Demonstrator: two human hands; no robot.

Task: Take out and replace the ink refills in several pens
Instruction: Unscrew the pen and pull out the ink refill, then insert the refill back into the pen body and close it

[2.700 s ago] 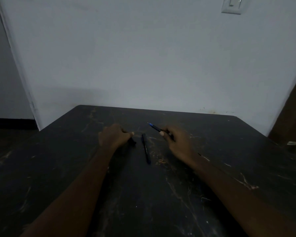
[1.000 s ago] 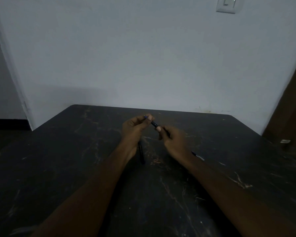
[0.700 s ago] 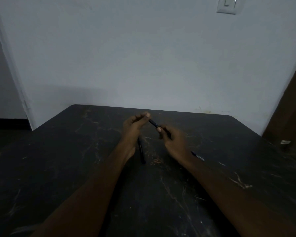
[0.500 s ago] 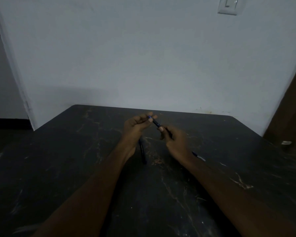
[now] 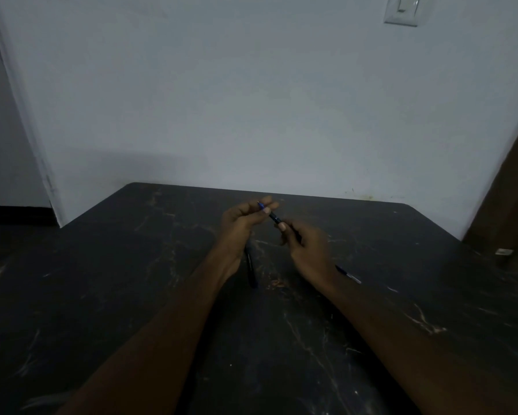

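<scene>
Left hand (image 5: 239,225) up, pinching pen (image 5: 273,217) (right hand (image 5: 309,247) too).

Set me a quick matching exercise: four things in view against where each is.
Things:
1. dark pen with a blue tip
2. black pen
3. thin dark stick with a white end
4. white wall switch

Places:
A. on the wall, top right
B. held by left hand and right hand
C. on the dark scratched table, right of the right hand
D. on the table by the left hand

Pairs: 1-B, 2-D, 3-C, 4-A
</scene>
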